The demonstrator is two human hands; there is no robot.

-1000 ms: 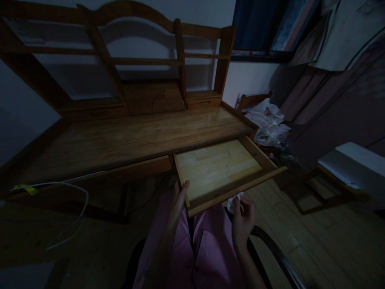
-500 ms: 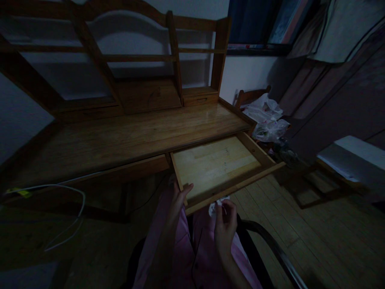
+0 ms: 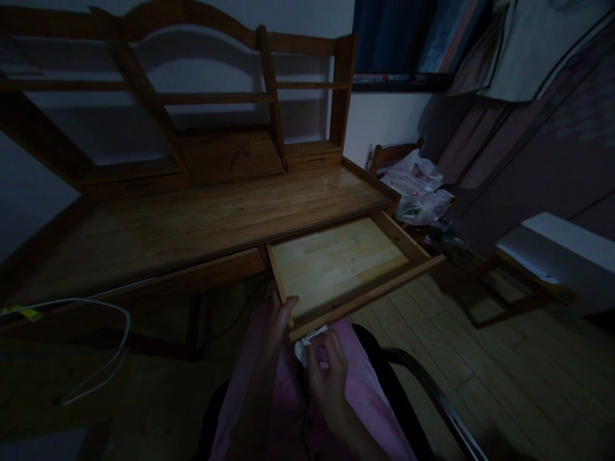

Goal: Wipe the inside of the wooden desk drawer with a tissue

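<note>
A wooden desk point(image 3: 192, 221) has its right drawer point(image 3: 336, 261) pulled out, with a pale bare bottom. My left hand point(image 3: 278, 320) rests against the drawer's front left corner, fingers partly curled on the edge. My right hand point(image 3: 327, 368) is below the drawer front, over my pink-clothed lap, pinching a small crumpled white cloth or tissue point(image 3: 307, 340). The two hands are close together, just under the drawer's left end.
A shelf hutch point(image 3: 269, 96) rises at the desk's back. A white cable point(image 3: 96, 320) hangs at the left. Plastic bags point(image 3: 418, 189) lie on a chair to the right. The dark chair arm point(image 3: 432, 397) curves by my right side. A white-topped stand point(image 3: 552, 250) is far right.
My right hand has moved left with the white cloth, from under the drawer's middle to beside my left hand. The left hand stays at the drawer corner. The view shifted slightly.
</note>
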